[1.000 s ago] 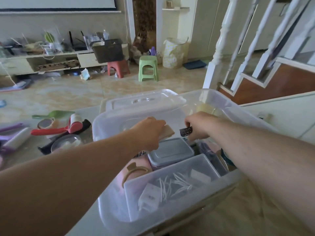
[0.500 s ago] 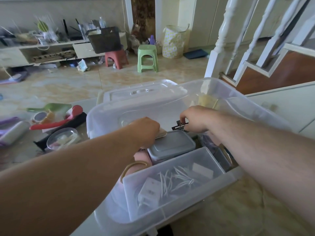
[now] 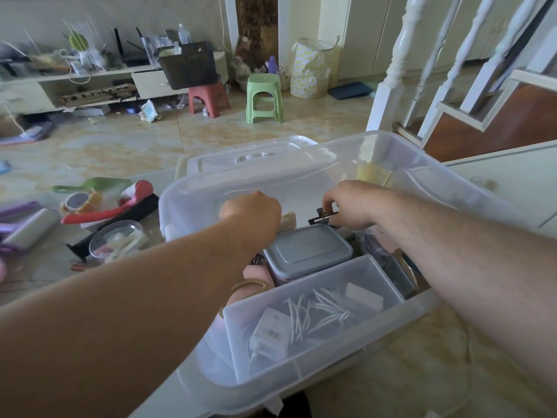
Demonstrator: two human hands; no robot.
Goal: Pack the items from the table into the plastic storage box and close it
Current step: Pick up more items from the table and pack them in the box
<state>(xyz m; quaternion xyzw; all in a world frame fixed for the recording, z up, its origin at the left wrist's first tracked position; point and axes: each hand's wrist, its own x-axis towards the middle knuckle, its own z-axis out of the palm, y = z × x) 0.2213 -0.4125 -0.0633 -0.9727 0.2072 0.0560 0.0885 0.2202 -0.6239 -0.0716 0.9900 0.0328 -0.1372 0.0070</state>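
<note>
Head view, sole camera. We find the clear plastic storage box (image 3: 437, 182) standing open on the table (image 3: 45, 267), its lid (image 3: 256, 158) lying flat just behind it. Both forearms reach into the box from the near side.

We record the left hand (image 3: 253, 212) with fingers curled round a tan, flat object (image 3: 287, 220); only an edge shows past the knuckles, so we cannot tell what it is. The right hand (image 3: 352, 206) pinches a small black clip-like item (image 3: 321, 217) between thumb and fingertips, above the far edge of a grey-lidded container (image 3: 307, 248) inside the box.

Further contents noted: a clear inner bin (image 3: 376, 282) against the near wall, holding white cables (image 3: 319, 312) and a white adapter (image 3: 269, 330); a pink item with a gold ring (image 3: 250, 285) beside the bin, under the left forearm; a yellow item (image 3: 372, 173) at the far wall.

Items on the table left of the box: a red-handled lint roller (image 3: 114, 206), a tape roll (image 3: 77, 202), a green scoop (image 3: 99, 185), a round clear tub (image 3: 116, 239), a black brush (image 3: 126, 218), and a silver cylinder (image 3: 33, 226).
</note>
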